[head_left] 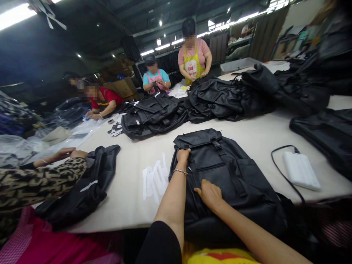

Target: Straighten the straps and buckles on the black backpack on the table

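Note:
A black backpack (236, 172) lies flat on the white table (264, 135) right in front of me, straps facing up. My left hand (183, 155) grips its upper left corner near the flap, with a thin bracelet on the wrist. My right hand (210, 194) presses on the front panel lower down, fingers curled against the fabric by a vertical strap. A small pile of white strips (155, 178) rests on the table just left of the backpack.
A white power bank (301, 170) with a black cable lies to the right. Heaps of black backpacks (225, 97) cover the far side, where several people work. A person's patterned sleeve (41, 183) reaches over another black bag (90, 183) at left.

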Motion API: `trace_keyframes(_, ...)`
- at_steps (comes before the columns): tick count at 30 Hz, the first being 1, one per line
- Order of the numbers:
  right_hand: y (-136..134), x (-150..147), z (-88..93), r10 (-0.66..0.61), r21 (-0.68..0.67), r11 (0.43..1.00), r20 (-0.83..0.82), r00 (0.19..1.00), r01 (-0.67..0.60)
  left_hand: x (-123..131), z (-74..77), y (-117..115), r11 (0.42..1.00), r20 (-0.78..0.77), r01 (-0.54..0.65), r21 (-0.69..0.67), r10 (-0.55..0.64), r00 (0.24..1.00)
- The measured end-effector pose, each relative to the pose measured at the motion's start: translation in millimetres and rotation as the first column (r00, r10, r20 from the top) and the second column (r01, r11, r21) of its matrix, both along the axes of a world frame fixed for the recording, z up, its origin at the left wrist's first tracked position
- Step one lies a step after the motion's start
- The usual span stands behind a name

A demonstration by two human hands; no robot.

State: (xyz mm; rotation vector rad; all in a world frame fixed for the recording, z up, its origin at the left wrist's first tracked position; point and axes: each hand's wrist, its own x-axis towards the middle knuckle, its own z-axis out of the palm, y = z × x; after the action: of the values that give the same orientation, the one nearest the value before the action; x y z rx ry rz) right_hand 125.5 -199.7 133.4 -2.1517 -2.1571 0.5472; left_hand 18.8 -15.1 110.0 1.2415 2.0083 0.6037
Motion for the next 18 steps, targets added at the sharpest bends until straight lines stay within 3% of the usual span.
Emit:
trace_keyframes(6, 9, 10, 8.5, 0.084, -0.112, 0.990, 0.021, 0.996, -0.081, 0, 1.9, -2, 0.999, -0.016, -0.017, -0.029, 0.016, 1.000)
trace_keyframes(11, 4, 7, 16.3, 0.166, 0.017, 0.985, 0.129, 0.978, -0.169, 0, 0.0, -1, 0.999, -0.091, -0.032, -0.041, 0.028, 0.995)
trace_keyframes(18, -15, -5, 5.1, 0.251, 0.027, 0.966, 0.147, 0.957, -0.257, 5, -3.8, -9, 1.000, -0.186, 0.009, -0.006, -0.010, 0.982)
